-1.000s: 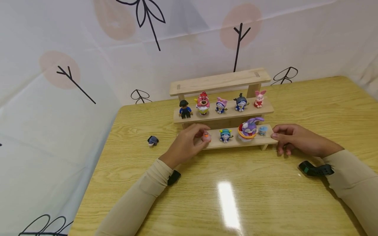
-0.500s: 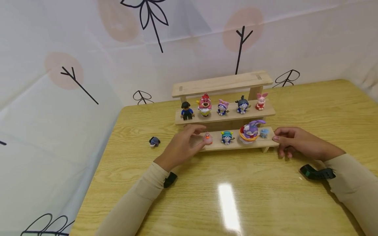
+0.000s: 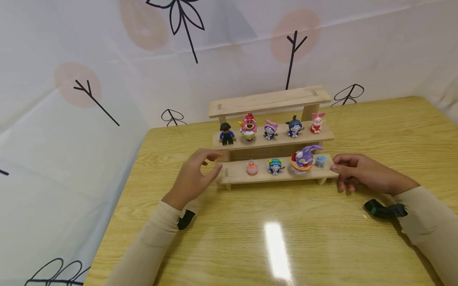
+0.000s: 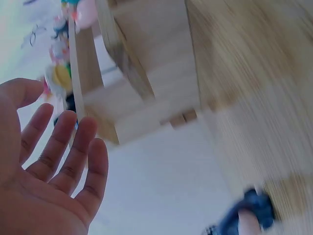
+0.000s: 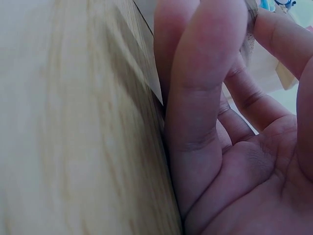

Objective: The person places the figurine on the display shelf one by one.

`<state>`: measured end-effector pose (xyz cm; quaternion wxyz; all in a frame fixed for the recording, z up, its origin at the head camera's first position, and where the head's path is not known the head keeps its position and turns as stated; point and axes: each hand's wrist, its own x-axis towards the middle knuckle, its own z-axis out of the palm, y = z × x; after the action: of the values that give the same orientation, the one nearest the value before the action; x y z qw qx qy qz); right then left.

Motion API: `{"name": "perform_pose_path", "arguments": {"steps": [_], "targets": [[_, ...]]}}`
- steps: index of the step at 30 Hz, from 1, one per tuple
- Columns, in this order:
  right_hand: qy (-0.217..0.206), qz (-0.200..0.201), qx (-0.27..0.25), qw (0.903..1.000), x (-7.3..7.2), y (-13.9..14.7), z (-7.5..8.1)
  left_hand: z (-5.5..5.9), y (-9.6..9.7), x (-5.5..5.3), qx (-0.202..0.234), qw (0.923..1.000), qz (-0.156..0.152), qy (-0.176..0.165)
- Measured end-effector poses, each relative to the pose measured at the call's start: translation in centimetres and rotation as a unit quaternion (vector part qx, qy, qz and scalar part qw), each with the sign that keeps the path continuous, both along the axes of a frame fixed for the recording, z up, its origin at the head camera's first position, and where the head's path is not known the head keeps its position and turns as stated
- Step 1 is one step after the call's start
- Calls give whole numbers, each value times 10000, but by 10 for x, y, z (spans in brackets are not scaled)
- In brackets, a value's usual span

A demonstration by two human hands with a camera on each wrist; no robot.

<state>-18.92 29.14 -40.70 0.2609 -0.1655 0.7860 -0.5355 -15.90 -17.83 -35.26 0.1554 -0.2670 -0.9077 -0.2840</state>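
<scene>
My left hand [image 3: 195,174] is beside the left end of the tiered wooden display shelf [image 3: 237,170], holding nothing, fingers spread and slightly bent. A pink chick figurine [image 3: 252,168] stands on the shelf's bottom step. A dark blue donkey figurine [image 4: 252,213] lies on the table, blurred in the left wrist view and hidden behind my left hand in the head view. My right hand [image 3: 368,172] pinches the right end of the bottom step. Beside it are a small light blue figurine [image 3: 320,161] and a purple rabbit figurine [image 3: 303,159].
A teal-hatted figurine [image 3: 274,167] shares the bottom step. On the middle step stand a black-haired figure [image 3: 226,134], a red bear figurine [image 3: 248,128], a piglet figurine [image 3: 317,123] and others. A patterned cloth [image 3: 229,59] hangs behind the wooden table [image 3: 229,230].
My left hand has let go of the pink chick figurine and moved left, off the bottom step. The chick stays standing there. My right hand has kept its place at the shelf's end.
</scene>
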Motion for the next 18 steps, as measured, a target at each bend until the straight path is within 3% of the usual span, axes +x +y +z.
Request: {"name": "perform_pose_path", "arguments": {"steps": [10, 18], "targets": [[-97, -46, 30, 9999, 1, 0, -2, -3, -47, -9, -115, 9965, 704, -428], [-12, -99, 138, 9999, 2, -1, 1, -10, -78, -23, -137, 9858, 893, -1414]]}}
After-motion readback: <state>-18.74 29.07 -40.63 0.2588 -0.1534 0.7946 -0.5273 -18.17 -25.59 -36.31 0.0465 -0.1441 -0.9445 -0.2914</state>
